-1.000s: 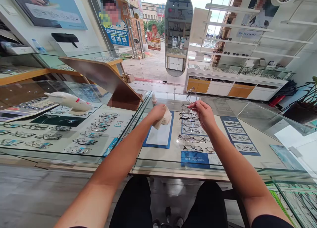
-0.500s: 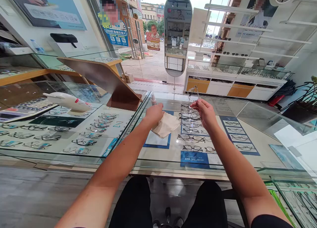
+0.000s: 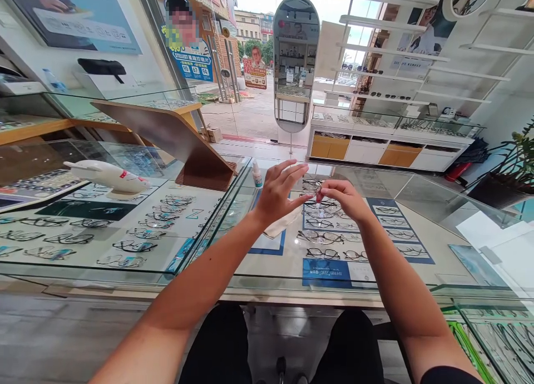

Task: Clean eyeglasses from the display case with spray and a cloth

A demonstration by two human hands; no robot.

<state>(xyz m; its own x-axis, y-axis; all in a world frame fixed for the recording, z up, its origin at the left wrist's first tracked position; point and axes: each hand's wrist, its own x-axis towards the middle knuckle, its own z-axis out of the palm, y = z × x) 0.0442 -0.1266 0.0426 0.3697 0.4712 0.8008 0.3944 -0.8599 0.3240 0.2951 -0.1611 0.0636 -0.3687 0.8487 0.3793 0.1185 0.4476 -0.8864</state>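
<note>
My right hand (image 3: 345, 199) pinches a pair of thin-framed glasses (image 3: 316, 187) over the glass counter; the frame is hard to pick out against the eyewear beneath. My left hand (image 3: 278, 193) is open, fingers stretched towards the right, its thumb tip close to the right fingertips; whether it touches the glasses I cannot tell. Below the left hand lies a beige cloth (image 3: 280, 224), partly hidden by it. Just beyond that hand a small white spray bottle (image 3: 257, 176) stands upright on the counter.
Several glasses (image 3: 320, 237) sit in rows inside the glass display counter (image 3: 250, 289). To the left are a tilted brown board (image 3: 167, 133) and a white rocket-shaped object (image 3: 106, 177). An oval mirror (image 3: 296, 67) stands beyond, and a potted plant (image 3: 507, 170) at right.
My left hand has left the spray bottle and cloth, moving right and opening towards my right hand. The glasses, earlier raised above my right hand, are now lower, in front of its fingertips.
</note>
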